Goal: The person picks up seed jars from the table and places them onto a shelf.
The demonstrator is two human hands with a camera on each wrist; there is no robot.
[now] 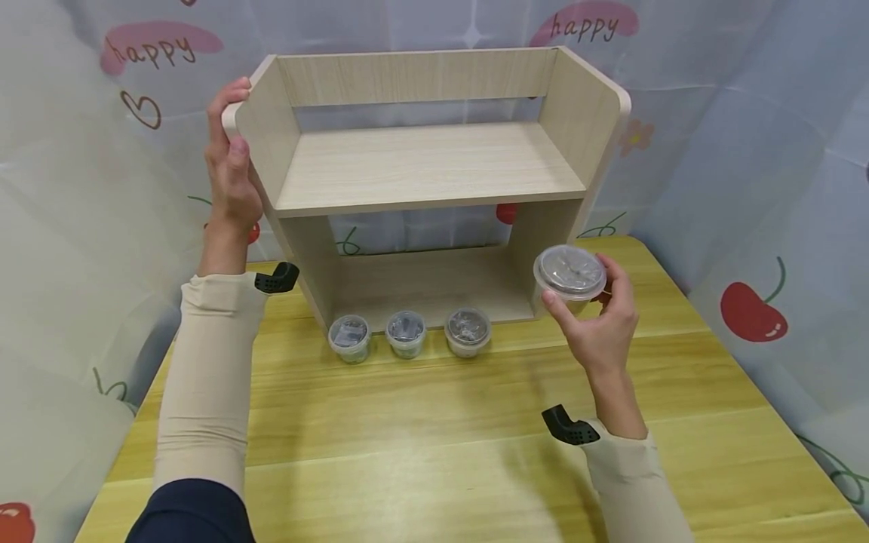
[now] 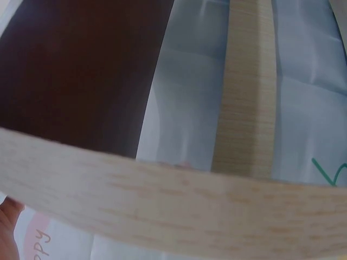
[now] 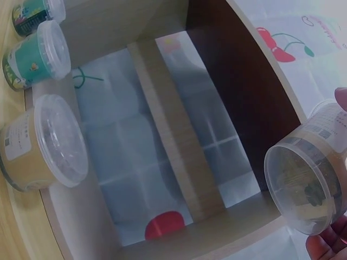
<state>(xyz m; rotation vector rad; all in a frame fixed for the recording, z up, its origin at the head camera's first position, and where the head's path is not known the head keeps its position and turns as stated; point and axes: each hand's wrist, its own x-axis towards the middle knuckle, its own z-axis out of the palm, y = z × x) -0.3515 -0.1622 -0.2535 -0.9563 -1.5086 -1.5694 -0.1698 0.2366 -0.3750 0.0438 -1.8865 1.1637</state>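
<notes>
In the head view my left hand (image 1: 231,173) grips the upper front corner of the pale wooden shelf's left side panel (image 1: 268,136). My right hand (image 1: 604,324) holds a round plastic tub with a clear lid (image 1: 572,271) at the shelf's right front edge, thumb in front and fingers behind. The right wrist view shows the held tub (image 3: 306,184) tilted, its transparent bottom towards the camera. Along the shelf's lower front edge stand three smaller-looking lidded tubs: a left one (image 1: 350,338), a middle one (image 1: 406,334) and a right one (image 1: 468,332).
The two-tier shelf (image 1: 428,162) stands on a yellow wood-grain table (image 1: 421,437). Behind and beside it hangs a printed curtain (image 1: 740,188) with cherries. In the left wrist view a wooden panel edge (image 2: 190,206) covers much of the foreground.
</notes>
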